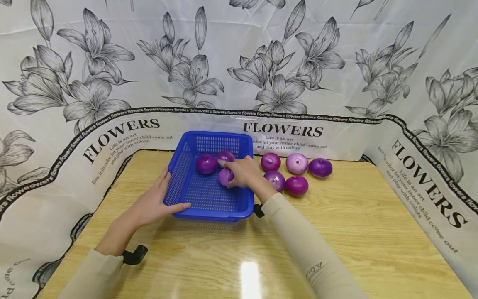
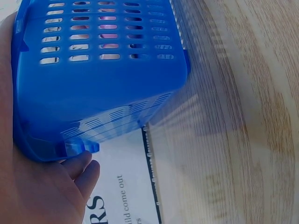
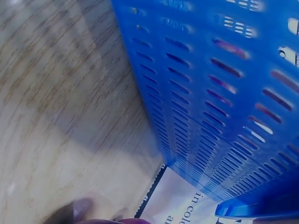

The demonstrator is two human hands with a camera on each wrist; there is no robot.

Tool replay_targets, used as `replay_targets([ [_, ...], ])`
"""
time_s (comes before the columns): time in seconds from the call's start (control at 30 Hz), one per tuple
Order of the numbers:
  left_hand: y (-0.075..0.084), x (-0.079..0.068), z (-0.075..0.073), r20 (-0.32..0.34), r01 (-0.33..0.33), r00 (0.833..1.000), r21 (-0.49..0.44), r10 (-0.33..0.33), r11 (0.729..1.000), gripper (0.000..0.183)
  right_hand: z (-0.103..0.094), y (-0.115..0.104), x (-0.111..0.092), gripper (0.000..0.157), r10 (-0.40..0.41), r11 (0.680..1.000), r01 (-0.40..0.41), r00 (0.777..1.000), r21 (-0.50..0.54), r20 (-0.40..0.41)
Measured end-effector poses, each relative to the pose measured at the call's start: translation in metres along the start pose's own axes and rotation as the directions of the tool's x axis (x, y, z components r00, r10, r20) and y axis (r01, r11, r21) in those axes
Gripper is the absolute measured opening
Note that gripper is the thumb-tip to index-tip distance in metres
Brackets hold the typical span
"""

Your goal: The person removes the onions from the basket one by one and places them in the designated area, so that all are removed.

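A blue plastic basket [image 1: 209, 193] with slotted walls stands on the table. My left hand [image 1: 153, 203] grips its near left corner, thumb over the near rim and fingers along the left side; the left wrist view shows the fingertips [image 2: 88, 172] by the basket's rim. Inside the basket my right hand [image 1: 244, 172] holds a purple onion [image 1: 225, 177], reaching in over the right wall. Two more onions lie in there: a dark purple one [image 1: 206, 164] and a shiny one [image 1: 225, 157] partly behind my right hand. In the right wrist view the slotted wall [image 3: 201, 93] hides that hand.
Several onions lie on the table right of the basket, among them a pale one [image 1: 297, 163], a dark one [image 1: 320, 167] and a magenta one [image 1: 296, 185]. A white flower-printed cloth [image 1: 209, 120] hangs behind and along both sides of the wooden table [image 1: 336, 232].
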State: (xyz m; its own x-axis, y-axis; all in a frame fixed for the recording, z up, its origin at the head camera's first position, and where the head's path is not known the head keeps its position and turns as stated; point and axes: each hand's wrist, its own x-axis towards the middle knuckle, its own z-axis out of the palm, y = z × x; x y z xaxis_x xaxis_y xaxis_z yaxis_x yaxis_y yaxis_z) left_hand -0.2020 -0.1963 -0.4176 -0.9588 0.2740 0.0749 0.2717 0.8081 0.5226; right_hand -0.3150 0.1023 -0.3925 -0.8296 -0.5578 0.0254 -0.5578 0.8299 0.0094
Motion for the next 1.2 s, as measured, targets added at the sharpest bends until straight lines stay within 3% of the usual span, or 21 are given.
replay_targets([
  [0.4,0.0,0.002,0.0,-0.009,-0.007,1.0,-0.001,0.007,1.0,0.127,-0.003,0.007,-0.004,0.072,-0.04,0.981,0.05,0.998,0.186,-0.057],
  [0.67,-0.001,0.001,0.0,-0.001,0.002,1.0,0.0,-0.002,1.0,0.126,0.0,0.01,-0.006,0.071,0.005,0.929,0.044,0.992,0.369,-0.129],
  [0.83,-0.001,0.0,0.001,0.006,0.007,1.0,0.001,-0.007,1.0,0.127,0.002,0.011,-0.007,0.074,0.001,0.89,0.084,0.982,0.448,-0.187],
  [1.2,0.0,0.0,0.0,0.005,0.006,1.0,0.011,-0.006,1.0,0.127,-0.02,0.009,-0.039,0.068,-0.086,0.879,0.228,0.94,0.418,-0.331],
])
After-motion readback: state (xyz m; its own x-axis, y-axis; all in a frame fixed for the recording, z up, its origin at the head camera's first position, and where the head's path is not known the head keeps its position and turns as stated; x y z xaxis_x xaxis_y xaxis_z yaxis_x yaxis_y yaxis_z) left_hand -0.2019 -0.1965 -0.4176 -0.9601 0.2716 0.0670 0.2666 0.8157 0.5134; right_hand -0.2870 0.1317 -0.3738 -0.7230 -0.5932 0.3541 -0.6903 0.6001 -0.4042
